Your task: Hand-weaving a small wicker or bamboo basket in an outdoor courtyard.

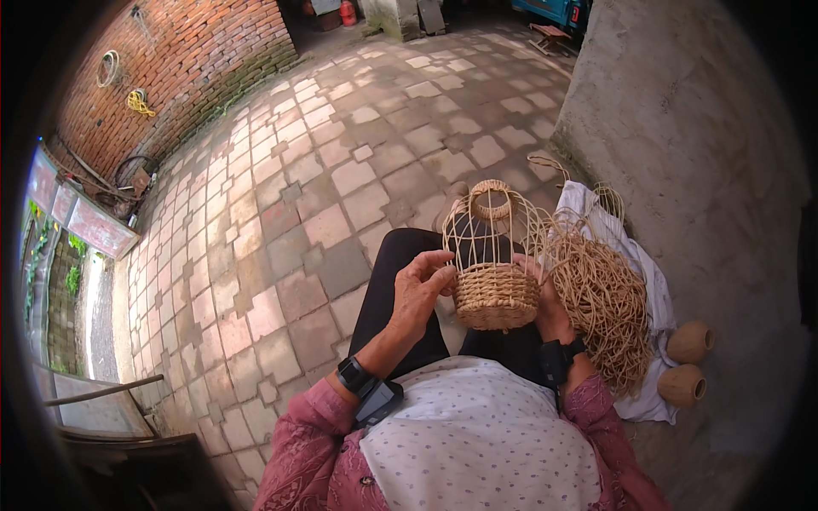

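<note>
A partly woven wicker basket (497, 294) rests over my lap between my hands. Its lower part is tightly woven; above that, bare upright strands rise to a small woven ring (492, 189) at the top. My left hand (421, 285) is at the basket's left side, thumb and forefinger closed at the edge of the weave, where the strands come out. Around the right side curls my right hand (550, 298), holding the basket steady, with some fingers hidden behind it.
Right of my lap lies a big tangled heap of thin cane strands (601, 311) on a white cloth (654, 285). Two small round woven pots (682, 386) sit at its edge, near a concrete wall (694, 170). Stone paving (281, 221) spreads ahead, toward a brick wall (187, 60).
</note>
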A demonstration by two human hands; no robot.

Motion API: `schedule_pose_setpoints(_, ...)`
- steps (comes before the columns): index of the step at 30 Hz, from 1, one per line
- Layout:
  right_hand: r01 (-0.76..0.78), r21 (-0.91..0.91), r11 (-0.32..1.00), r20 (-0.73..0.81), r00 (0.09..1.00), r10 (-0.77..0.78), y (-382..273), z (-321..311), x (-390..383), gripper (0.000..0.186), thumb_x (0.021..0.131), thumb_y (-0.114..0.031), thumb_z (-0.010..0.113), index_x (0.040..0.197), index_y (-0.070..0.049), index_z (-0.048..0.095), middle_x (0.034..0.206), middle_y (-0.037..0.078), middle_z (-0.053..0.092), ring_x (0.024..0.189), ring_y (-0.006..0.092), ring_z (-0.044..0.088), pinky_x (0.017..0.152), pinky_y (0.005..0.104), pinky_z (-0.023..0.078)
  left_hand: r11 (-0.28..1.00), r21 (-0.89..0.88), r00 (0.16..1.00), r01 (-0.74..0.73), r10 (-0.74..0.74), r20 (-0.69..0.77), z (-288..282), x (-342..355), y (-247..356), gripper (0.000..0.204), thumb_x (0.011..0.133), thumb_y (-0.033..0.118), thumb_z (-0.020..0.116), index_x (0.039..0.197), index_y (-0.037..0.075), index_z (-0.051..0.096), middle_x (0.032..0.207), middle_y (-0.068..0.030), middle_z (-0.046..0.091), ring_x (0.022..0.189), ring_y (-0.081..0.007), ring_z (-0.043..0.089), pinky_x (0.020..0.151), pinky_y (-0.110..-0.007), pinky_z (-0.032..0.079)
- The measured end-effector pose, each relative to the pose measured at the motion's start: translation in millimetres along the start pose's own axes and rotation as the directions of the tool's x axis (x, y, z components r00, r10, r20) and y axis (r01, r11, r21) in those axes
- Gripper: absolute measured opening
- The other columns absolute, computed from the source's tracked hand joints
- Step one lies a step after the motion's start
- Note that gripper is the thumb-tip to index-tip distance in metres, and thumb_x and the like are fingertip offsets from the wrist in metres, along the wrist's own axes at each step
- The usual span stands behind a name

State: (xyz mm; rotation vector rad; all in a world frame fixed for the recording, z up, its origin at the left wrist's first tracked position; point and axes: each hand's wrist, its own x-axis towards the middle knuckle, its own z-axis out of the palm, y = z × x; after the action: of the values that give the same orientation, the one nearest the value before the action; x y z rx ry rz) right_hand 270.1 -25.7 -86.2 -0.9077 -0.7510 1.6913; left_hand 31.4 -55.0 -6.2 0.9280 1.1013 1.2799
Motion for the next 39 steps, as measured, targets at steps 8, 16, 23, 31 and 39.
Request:
schedule_pose_setpoints(8, 0.027, -0.093, 0.995, 0.040, 0.999, -0.024, -11.5, 10.8, -8.4, 0.042, 0.100, -0.030, 0.044, 0.129, 0.001, 0.046, 0.117, 0.016, 0.060, 0.104, 0.0210, 0.061, 0.091, 0.0314, 0.049, 0.946, 0.311, 0.975, 0.091, -0.148, 0.167, -29.5, -2.4, 5.3, 0.024, 0.092, 0.028, 0.065, 0.086, 0.005, 0.061, 0.071, 0.0042, 0.055, 0.058, -0.0047, 0.049, 0.052, -0.021, 0.041)
schedule_pose_setpoints(16, -0.082, -0.289, 0.954, -0.180, 0.983, 0.030, -30.8, 33.2, 22.4, 0.032, 0.085, -0.027, 0.066, 0.105, -0.007, 0.050, 0.085, 0.006, 0.059, 0.048, 0.0105, 0.049, 0.041, 0.0249, 0.040, 0.648, 0.745, 0.985, -0.158, 0.151, 0.078, -57.6, 3.1, 6.0, 0.020, 0.087, 0.020, 0.068, 0.102, 0.007, 0.064, 0.072, -0.0009, 0.055, 0.063, -0.0083, 0.052, 0.057, -0.025, 0.045)
schedule_pose_setpoints(23, 0.105, -0.707, 0.699, -0.193, 0.923, -0.333, -0.5, 59.9, 32.5, 0.046, 0.074, -0.029, 0.075, 0.104, -0.002, 0.053, 0.072, 0.005, 0.060, 0.062, 0.0135, 0.056, 0.056, 0.0293, 0.047, 0.934, 0.344, 0.971, -0.097, 0.012, 0.241, -32.6, -9.4, 7.2, 0.025, 0.090, 0.012, 0.064, 0.114, 0.005, 0.062, 0.084, 0.0019, 0.060, 0.074, -0.0060, 0.055, 0.064, -0.023, 0.047)
schedule_pose_setpoints(31, 0.013, -0.734, 0.679, -0.202, 0.950, -0.236, 0.7, 65.9, 21.7, 0.048, 0.072, -0.033, 0.074, 0.103, -0.001, 0.055, 0.075, 0.008, 0.062, 0.067, 0.0148, 0.059, 0.063, 0.0311, 0.049, 0.802, 0.548, 0.969, -0.235, 0.152, 0.193, -31.0, 9.0, -9.1, 0.016, 0.089, 0.014, 0.064, 0.103, 0.008, 0.069, 0.084, -0.0045, 0.064, 0.070, -0.0136, 0.059, 0.065, -0.027, 0.049)
schedule_pose_setpoints(39, 0.038, -0.738, 0.674, -0.181, 0.951, -0.251, -1.0, 68.4, 16.8, 0.044, 0.073, -0.029, 0.074, 0.100, -0.001, 0.054, 0.074, 0.006, 0.059, 0.066, 0.0136, 0.056, 0.062, 0.0300, 0.048, 0.316, 0.888, 0.934, -0.333, 0.238, 0.265, -4.7, 12.9, -0.2, 0.022, 0.082, 0.014, 0.063, 0.103, 0.014, 0.070, 0.076, -0.0099, 0.065, 0.062, -0.0251, 0.062, 0.062, -0.035, 0.051)
